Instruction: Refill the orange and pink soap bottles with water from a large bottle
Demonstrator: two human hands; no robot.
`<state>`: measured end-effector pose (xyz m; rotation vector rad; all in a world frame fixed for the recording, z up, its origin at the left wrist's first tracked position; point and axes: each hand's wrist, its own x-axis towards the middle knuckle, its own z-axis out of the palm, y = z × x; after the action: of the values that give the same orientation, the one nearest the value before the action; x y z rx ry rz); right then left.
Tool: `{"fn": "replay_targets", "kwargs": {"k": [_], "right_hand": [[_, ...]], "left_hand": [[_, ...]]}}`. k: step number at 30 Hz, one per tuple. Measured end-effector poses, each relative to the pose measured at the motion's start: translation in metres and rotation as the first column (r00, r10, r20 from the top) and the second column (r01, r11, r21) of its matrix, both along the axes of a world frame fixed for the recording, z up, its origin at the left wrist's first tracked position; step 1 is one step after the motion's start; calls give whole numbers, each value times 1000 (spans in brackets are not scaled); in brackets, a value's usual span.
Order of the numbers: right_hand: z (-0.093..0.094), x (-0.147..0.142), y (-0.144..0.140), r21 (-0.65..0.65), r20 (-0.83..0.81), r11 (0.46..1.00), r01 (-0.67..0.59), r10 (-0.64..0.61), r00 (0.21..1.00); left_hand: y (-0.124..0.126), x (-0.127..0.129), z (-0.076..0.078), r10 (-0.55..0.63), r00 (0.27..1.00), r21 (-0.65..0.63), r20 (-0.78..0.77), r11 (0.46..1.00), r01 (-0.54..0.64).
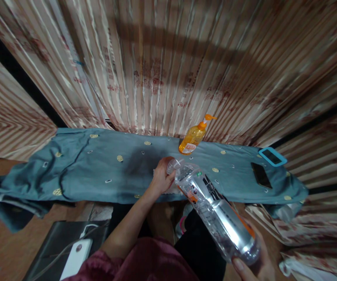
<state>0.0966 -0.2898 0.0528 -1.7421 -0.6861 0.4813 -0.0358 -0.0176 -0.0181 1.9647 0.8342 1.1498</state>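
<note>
Over the table [98, 171], my left hand [161, 177] grips the cap at twelve o'clock of the clear bottle [215, 212]; my right hand [254, 267] clasps its base; cap still on.

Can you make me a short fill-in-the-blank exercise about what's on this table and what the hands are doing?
1. The right hand holds the base of a clear plastic ____.
2. The left hand is at the bottle's ____ end.
3. The pump dispenser by the curtain is ____ in colour.
4. The black phone lies on a ____ cloth.

Missing words: bottle; cap; orange; blue
</note>
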Motion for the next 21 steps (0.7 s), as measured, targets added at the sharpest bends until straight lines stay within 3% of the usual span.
{"fn": "replay_targets", "kwargs": {"k": [11,21], "right_hand": [[3,-3,2,-8,-46,999,41,-42,998],[-9,7,0,43,6,997,-64,64,998]], "left_hand": [[0,0,0,5,1000,-7,-13,1000,-5],[1,-3,-1,6,1000,12,2,1000,-6]]}}
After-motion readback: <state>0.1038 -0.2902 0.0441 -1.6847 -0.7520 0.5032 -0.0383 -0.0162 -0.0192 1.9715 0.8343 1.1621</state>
